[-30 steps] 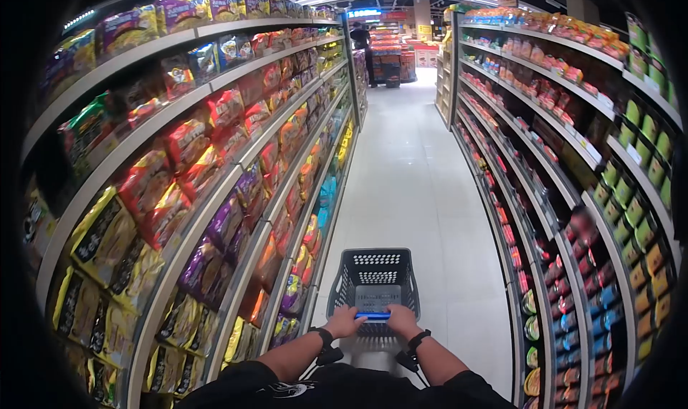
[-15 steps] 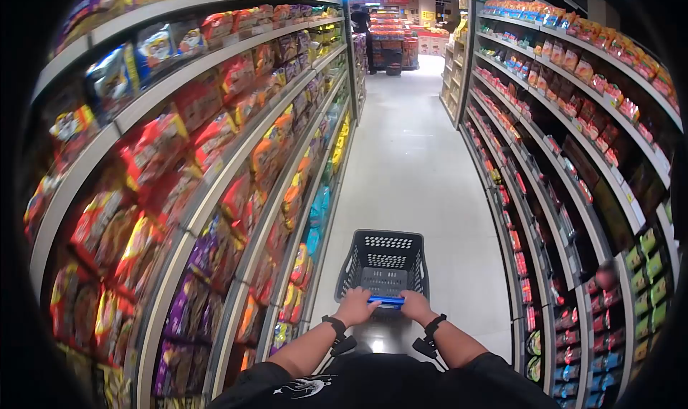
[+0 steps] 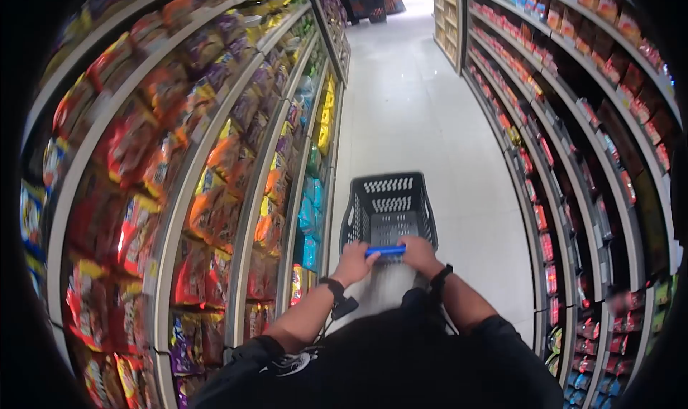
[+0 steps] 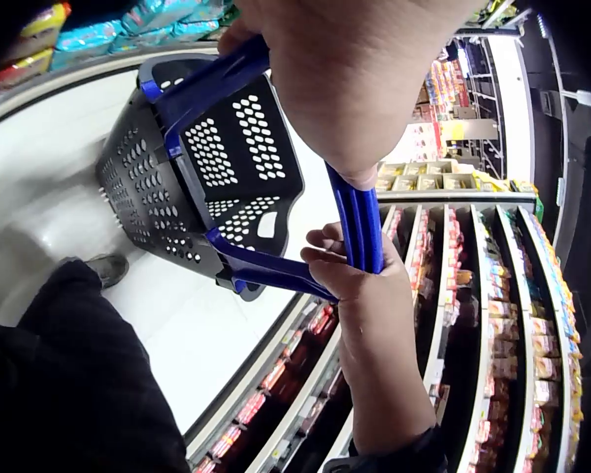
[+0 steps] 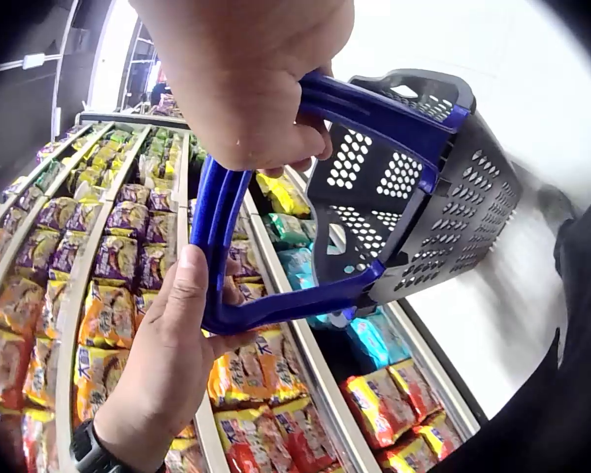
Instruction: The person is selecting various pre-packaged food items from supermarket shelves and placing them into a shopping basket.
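A dark grey shopping basket [image 3: 387,196] with perforated walls is in front of me in the head view; nothing shows inside it. Its blue handle [image 3: 387,251] is raised toward my body. My left hand [image 3: 353,262] grips the handle's left end, and my right hand [image 3: 420,254] holds its right end. Both wrist views show fingers wrapped round the blue bar, with the basket [image 4: 143,202] hanging tilted beyond it. In the right wrist view the left thumb lies along the handle [image 5: 214,212].
On the left a long shelf [image 3: 161,258] carries red, orange and purple packets, with turquoise packs [image 3: 308,215] low down near the basket. Another shelf [image 3: 573,158] of small packaged goods lines the right. Pale floor [image 3: 401,122] runs between them toward a dark display stand [image 3: 367,8].
The shelves have slid past as I advance along the aisle, and the head view has tipped downward. Basket and hands sit higher in the head view; both hands keep their grip on the handle.
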Demonstrator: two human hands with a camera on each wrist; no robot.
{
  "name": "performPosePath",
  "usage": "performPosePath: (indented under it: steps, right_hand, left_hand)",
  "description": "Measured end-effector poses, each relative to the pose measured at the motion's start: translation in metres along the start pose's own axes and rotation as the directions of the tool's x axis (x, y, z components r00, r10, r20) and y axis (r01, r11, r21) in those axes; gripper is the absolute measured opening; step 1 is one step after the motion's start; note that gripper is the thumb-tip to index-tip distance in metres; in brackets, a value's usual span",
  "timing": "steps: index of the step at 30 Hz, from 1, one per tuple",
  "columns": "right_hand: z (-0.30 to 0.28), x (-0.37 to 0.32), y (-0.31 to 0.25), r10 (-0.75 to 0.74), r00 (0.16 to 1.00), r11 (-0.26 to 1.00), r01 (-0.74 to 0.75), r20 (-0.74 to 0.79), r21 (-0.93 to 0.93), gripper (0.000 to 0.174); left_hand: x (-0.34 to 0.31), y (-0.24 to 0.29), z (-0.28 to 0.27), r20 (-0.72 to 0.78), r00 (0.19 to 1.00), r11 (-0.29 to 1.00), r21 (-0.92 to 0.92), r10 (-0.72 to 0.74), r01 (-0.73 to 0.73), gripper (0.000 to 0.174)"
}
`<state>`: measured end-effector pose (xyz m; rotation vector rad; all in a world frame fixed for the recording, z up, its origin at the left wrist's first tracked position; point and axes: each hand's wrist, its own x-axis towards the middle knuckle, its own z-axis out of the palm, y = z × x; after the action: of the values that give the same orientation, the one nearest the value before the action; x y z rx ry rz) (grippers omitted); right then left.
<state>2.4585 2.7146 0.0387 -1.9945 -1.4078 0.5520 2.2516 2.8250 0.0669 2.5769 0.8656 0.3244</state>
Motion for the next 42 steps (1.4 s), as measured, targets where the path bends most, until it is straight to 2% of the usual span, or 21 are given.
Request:
performPosePath:
  steps: [6,7,8,10,13,17,19,22,24,31,34,35,38,42]
  right_hand:
    - [-0.034,0.153,0.041,-0.055,0.997,0.998,0.054,0.061,0.030,0.021]
    - [-0.039,0.177,0.048,-0.060,0.996,0.998,0.058,0.069,0.035,0.021]
    - [-0.046,0.199,0.053,-0.069,0.994,0.997,0.066,0.080,0.035,0.021]
    - [-0.060,0.241,0.056,-0.068,0.995,0.997,0.065,0.079,0.041,0.021]
    - [-0.075,0.307,0.060,-0.049,0.991,0.997,0.042,0.121,0.061,0.022]
    - [-0.068,0.409,0.082,-0.077,0.993,0.995,0.071,0.088,0.072,0.022]
    - [-0.075,0.465,0.084,-0.026,0.990,1.000,0.024,0.135,0.016,0.024]
    - [-0.084,0.550,0.093,0.012,0.987,0.998,-0.003,0.162,-0.059,0.025]
    - [-0.094,0.599,0.094,0.045,0.977,0.994,-0.022,0.210,-0.110,0.026]
    - [-0.109,0.756,0.125,0.026,0.986,0.991,-0.004,0.167,-0.131,0.026]
    - [-0.121,0.825,0.145,0.057,0.987,0.989,-0.035,0.150,-0.144,0.025]
    - [-0.124,0.846,0.153,0.056,0.987,0.991,-0.037,0.147,-0.131,0.024]
    - [-0.143,0.920,0.171,0.049,0.991,0.995,-0.038,0.123,-0.088,0.023]
    - [-0.170,1.021,0.193,0.032,0.996,0.999,-0.029,0.089,-0.036,0.022]
  left_hand:
    - [0.156,-0.041,-0.007,0.090,0.996,1.000,-0.020,0.003,-0.001,0.038]
    - [0.177,-0.041,-0.009,0.121,0.990,0.997,0.023,-0.073,0.071,0.037]
    - [0.198,-0.048,-0.008,0.123,0.989,0.997,0.019,-0.077,0.075,0.036]
    - [0.238,-0.059,-0.013,0.066,0.997,1.000,-0.009,-0.027,0.027,0.035]
    - [0.297,-0.081,-0.017,0.043,0.998,0.999,-0.004,-0.053,0.054,0.032]
    - [0.390,-0.118,-0.028,-0.017,0.999,0.999,-0.010,-0.037,0.037,0.032]
    - [0.441,-0.140,-0.034,-0.054,0.997,0.999,-0.017,-0.048,0.048,0.034]
    - [0.519,-0.182,-0.038,-0.029,0.999,1.000,-0.001,-0.031,0.031,0.035]
    - [0.567,-0.200,-0.044,-0.048,0.999,0.998,-0.055,-0.023,0.021,0.037]
    - [0.724,-0.258,-0.059,0.067,0.995,0.996,-0.052,-0.075,0.079,0.042]
    - [0.795,-0.280,-0.055,0.047,0.998,0.997,-0.059,-0.050,0.053,0.042]
    - [0.817,-0.283,-0.055,0.003,0.999,0.998,-0.061,-0.033,0.033,0.033]
    - [0.893,-0.299,-0.056,0.059,0.996,0.997,-0.040,-0.067,0.069,0.041]
    - [0.998,-0.325,-0.058,0.074,0.996,0.998,-0.041,-0.052,0.055,0.042]
